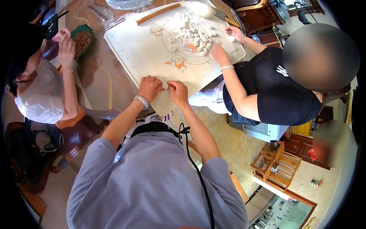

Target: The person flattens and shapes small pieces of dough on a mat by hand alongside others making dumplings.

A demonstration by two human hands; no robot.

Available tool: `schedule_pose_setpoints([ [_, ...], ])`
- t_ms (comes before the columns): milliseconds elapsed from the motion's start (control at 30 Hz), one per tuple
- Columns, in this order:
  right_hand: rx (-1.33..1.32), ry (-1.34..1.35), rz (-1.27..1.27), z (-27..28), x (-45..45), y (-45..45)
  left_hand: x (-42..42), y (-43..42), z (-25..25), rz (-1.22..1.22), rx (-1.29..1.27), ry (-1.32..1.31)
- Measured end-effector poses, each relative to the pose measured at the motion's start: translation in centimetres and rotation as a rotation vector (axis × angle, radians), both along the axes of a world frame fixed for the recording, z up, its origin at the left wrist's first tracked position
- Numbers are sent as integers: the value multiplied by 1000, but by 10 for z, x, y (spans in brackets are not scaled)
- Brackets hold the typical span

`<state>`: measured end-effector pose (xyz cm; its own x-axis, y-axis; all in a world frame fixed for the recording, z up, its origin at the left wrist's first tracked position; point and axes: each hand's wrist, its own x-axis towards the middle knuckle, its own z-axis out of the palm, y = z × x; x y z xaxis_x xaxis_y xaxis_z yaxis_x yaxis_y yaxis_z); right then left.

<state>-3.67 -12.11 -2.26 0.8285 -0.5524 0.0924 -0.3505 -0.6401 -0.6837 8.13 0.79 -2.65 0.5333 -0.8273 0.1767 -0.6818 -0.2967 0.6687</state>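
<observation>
Close to the near edge of the printed pastry mat (141, 57), a small round piece of white dough (165, 86) sits between my two hands. My left hand (150, 88), with a pale bangle at its wrist, pinches the dough's left side with curled fingers. From the right, the fingertips of my right hand (178, 92) close on its other side. Farther up the mat lies a floury heap of cut dough pieces (194, 40). A larger smooth lump of dough (202, 9) rests at the far edge.
A rolling pin (158, 14) and a knife (227, 18) lie at the mat's far side. On the right, a person in a black shirt (263, 84) handles dough. At left, another person (45, 84) works by a green bowl of brown filling (82, 41). A glass bowl (127, 4) stands behind.
</observation>
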Motion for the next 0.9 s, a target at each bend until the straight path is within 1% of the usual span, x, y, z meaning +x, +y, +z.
schedule_pose_setpoints([
  [100, -16, 13, -9, 0, -2, 3, -3, 3, -2, 11, -24, 7],
  [200, 49, 16, -12, 1, 2, 6, -4, 2, -2, 27, -16, 28],
  [300, 201, -6, -111, 5, 4, 8, -8, 7, 3, 32, 5, 45],
  [400, 180, 59, -160, 1, 1, 7, -5, 7, -2, 44, -47, -22],
  [500, 233, 81, -141, -18, -1, 3, -6, 5, -13, 81, -80, -62],
  [600, 182, 103, -66, -13, 1, -2, -9, 9, -10, 75, -80, -28],
  [667, 270, 119, -122, -10, 6, -3, -6, 11, -12, 36, -81, 12],
  [733, 329, 108, -172, -13, 7, -5, -3, 12, -14, 40, -98, -26],
  [833, 499, 140, -241, -5, 14, -4, 6, 6, -15, 6, -84, -56],
  [900, 478, 180, -224, 1, 19, -2, 8, 2, -16, -43, -34, -88],
])
